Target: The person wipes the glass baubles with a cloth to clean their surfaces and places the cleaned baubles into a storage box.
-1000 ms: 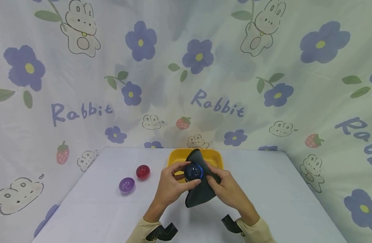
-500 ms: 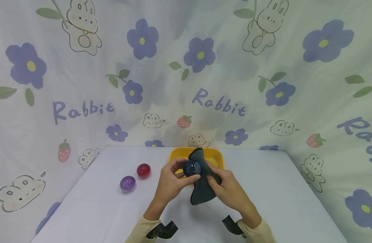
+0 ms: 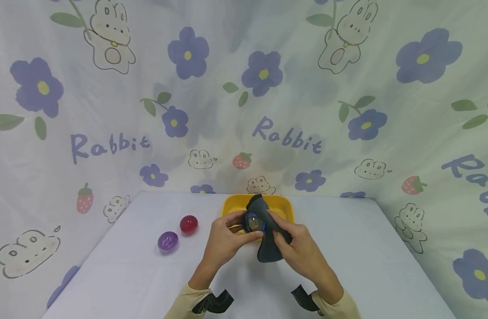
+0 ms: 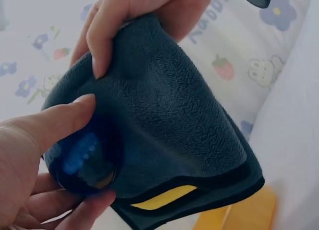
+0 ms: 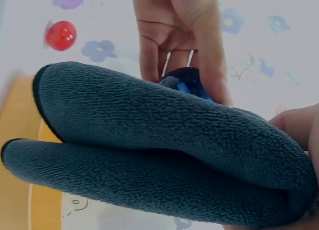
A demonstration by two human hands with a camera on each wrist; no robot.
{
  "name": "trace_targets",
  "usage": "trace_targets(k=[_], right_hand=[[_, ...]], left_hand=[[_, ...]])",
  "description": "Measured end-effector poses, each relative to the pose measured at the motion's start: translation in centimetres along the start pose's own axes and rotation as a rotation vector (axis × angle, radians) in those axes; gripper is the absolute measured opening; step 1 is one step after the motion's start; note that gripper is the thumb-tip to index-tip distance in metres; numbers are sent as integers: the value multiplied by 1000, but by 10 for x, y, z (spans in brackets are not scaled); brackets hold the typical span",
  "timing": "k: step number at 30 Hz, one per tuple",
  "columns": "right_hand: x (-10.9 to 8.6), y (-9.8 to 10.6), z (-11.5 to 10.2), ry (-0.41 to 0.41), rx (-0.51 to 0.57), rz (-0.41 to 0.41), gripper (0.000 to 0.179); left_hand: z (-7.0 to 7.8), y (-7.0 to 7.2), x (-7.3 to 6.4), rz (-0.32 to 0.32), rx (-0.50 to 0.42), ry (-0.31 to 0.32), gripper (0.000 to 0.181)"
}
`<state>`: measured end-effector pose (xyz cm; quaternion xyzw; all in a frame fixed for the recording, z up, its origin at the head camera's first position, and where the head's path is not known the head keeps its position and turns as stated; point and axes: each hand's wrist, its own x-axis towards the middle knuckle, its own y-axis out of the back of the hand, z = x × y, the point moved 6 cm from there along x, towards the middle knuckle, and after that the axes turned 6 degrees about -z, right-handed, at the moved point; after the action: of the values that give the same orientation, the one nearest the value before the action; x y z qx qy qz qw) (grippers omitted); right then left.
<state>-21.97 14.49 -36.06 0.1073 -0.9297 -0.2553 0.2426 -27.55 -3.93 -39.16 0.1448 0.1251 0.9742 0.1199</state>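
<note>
A glossy, see-through dark blue ball (image 3: pixel 255 223) is held by my left hand (image 3: pixel 223 241) between thumb and fingers, with a lighter round patch facing the head camera. My right hand (image 3: pixel 301 244) grips a folded dark grey-green fleecy cloth (image 3: pixel 271 248) with black edging. In the left wrist view, the cloth (image 4: pixel 164 105) lies right behind the blue ball (image 4: pixel 89 158). From the right wrist, the folded cloth (image 5: pixel 149 110) hides most of the ball (image 5: pixel 187 83).
Just behind the hands stands a yellow tray (image 3: pixel 287 208), partly covered by the cloth. To the left, a shiny red ball (image 3: pixel 188 225) and a hollow purple cup-shaped piece (image 3: pixel 168 242) rest on the white tabletop (image 3: pixel 347 248). A printed curtain (image 3: pixel 212 102) encloses the table.
The blue ball has turned in my left hand, bringing the lighter round patch into view. The cloth's lower edge has shifted right and slightly up. The red and purple pieces stay put.
</note>
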Motion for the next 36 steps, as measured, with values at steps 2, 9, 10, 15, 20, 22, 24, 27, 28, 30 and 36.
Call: trace_targets(k=[2, 9, 10, 15, 20, 22, 24, 27, 28, 30, 36], right_hand=[[0, -1, -1, 34, -18, 12, 51], [0, -2, -7, 163, -99, 11, 55], [1, -2, -7, 178, -105, 4, 55], [3, 0, 0, 165, -103, -39, 52], [3, 6, 10, 123, -21, -76, 50], [3, 8, 13, 122, 7, -84, 50], [4, 9, 16, 116, 28, -89, 51], [5, 9, 20, 96, 59, -98, 52], [5, 8, 21, 89, 70, -103, 52], [5, 7, 22, 74, 83, -112, 51], [6, 4, 24, 40, 94, -112, 50]], left_hand=[[1, 0, -1, 5, -1, -8, 60], [6, -4, -3, -18, 30, -68, 47], [6, -5, -4, -22, 35, -75, 47], [7, -9, -5, -55, 43, -104, 49], [11, -13, -7, -93, 40, -127, 51], [13, -14, -8, -94, 40, -135, 53], [15, -15, -8, -90, 43, -145, 54], [16, -15, -9, -82, 45, -148, 55], [16, -15, -9, -78, 46, -148, 56], [15, -13, -9, -70, 41, -143, 56], [11, -8, -7, -37, 3, -132, 57]])
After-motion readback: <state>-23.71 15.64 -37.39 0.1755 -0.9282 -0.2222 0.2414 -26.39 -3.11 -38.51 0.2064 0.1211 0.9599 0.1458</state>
